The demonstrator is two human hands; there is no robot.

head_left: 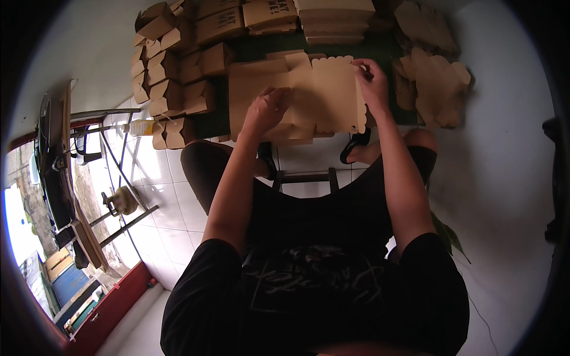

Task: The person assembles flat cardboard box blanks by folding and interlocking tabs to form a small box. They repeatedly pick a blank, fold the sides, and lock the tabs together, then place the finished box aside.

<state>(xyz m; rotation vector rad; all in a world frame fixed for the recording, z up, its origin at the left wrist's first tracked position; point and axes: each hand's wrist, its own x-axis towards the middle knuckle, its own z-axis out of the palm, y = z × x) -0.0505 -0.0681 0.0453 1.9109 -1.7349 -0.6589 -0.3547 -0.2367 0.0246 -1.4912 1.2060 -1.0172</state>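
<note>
A brown cardboard box blank [332, 89] lies unfolded in front of me, with crease lines across its middle and a scalloped rim on its right panel. My right hand [372, 83] is closed, thumb and fingers pinching the blank's far right corner. My left hand [269, 110] is at the blank's left-middle part, fingers bent and held together against the cardboard near a crease. Its fingertips are partly hidden.
Folded brown boxes [166, 77] crowd the table's left side. Printed boxes [270, 15] and a stack of flat cardboard [335, 18] stand at the back. More scalloped blanks [436, 86] lie at right. A yellow-labelled bottle [141, 127] is beside the left boxes.
</note>
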